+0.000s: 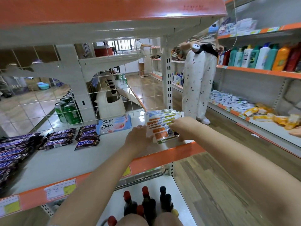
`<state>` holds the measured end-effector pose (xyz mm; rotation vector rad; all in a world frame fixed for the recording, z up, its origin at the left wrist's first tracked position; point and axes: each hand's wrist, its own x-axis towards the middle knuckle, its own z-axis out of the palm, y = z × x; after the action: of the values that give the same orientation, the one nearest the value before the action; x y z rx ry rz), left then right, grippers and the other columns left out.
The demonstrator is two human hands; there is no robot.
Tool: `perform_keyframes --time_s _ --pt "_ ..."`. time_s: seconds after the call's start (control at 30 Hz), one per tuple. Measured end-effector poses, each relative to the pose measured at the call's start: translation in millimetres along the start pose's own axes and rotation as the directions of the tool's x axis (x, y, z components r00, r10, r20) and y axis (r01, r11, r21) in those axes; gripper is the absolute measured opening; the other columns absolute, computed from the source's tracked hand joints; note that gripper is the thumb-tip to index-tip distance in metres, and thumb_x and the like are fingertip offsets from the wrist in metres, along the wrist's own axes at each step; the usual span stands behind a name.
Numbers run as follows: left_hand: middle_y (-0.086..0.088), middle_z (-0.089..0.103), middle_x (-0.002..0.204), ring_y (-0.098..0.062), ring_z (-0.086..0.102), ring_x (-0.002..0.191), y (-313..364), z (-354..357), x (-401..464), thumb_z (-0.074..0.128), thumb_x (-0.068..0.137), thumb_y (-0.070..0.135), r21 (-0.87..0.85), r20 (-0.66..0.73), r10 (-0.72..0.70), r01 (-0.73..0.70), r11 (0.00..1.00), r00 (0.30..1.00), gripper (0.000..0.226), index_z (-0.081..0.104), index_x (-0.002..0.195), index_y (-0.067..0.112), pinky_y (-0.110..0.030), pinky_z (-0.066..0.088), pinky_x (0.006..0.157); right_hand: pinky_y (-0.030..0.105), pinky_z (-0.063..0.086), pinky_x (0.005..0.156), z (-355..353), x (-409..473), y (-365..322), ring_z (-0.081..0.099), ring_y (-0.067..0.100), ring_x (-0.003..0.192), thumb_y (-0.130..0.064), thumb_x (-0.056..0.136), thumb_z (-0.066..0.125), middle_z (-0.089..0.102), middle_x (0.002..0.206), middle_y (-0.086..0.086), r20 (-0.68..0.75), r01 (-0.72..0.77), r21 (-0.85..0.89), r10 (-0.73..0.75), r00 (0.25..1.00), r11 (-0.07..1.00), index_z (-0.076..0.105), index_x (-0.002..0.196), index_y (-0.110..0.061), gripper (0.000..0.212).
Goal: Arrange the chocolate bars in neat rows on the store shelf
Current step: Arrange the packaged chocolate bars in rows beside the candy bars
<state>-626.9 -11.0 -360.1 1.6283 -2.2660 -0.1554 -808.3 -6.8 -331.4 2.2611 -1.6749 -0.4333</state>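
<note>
At the right end of the grey store shelf (68, 162), near its orange front edge, both hands meet on a fanned stack of white bars (162, 126) printed with orange and green labels. From the head view, the left hand (138, 139) rests against the stack's left side, its fingers curled together onto the near wrappers. The right hand (182, 128) lies over the stack's right side, fingers pressed down on the top bars, with the thumb under the near end; how firmly either hand grips cannot be told. The stack runs from the front edge back toward the wire grid at the shelf's rear.

Just left of the stack, toward the rear edge, lies a pale blue Dove bar (114, 124), tilted. Further left, Snickers bars (87, 136) sit in short overlapping piles, with more of them crowding the shelf's left end. Below the front edge, dark bottles with red caps (146, 204) stand on the lower shelf. A person in white patterned trousers (197, 88) stands in the aisle beyond the shelf's right end.
</note>
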Motion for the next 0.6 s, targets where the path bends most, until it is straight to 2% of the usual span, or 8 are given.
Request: perform_keyframes --time_s 0.27,0.47,0.6 --pt "-0.009 0.053 0.127 -0.023 0.049 0.118 -14.6 5.0 6.3 0.049 0.093 0.036 0.018 -0.017 -0.022 0.023 1.0 1.0 0.045 0.049 0.128 0.008 -0.031 0.042 0.092 0.032 0.041 0.066 -1.5 8.5 -1.0 0.056 0.023 0.105 -0.025 0.077 0.074 0.051 0.117 0.005 0.023 0.007 -0.002 -0.007 1.0 1.0 0.051 0.116 -0.01 0.048" --pt "-0.009 0.051 0.129 -0.023 0.048 0.12 -25.3 2.6 6.6 0.049 0.094 0.036 0.026 -0.055 -0.011 0.012 1.0 0.998 0.045 0.048 0.129 0.008 -0.031 0.042 0.093 0.034 0.045 0.072 0.1 2.3 -1.4 0.053 0.024 0.105 -0.026 0.078 0.072 0.047 0.118 0.007 -0.053 -0.028 0.043 0.03 0.998 0.999 0.047 0.118 -0.008 0.051" --pt "-0.007 0.048 0.132 -0.021 0.044 0.123 -30.2 -2.4 3.6 0.044 0.096 0.037 0.021 -0.115 0.023 -0.021 1.0 0.993 0.045 0.046 0.131 0.009 -0.03 0.04 0.094 0.031 0.042 0.067 -6.3 5.0 -7.4 0.048 0.02 0.103 -0.025 0.082 0.065 0.044 0.119 0.006 -0.16 -0.075 0.016 0.076 0.984 0.997 0.046 0.119 -0.009 0.045"
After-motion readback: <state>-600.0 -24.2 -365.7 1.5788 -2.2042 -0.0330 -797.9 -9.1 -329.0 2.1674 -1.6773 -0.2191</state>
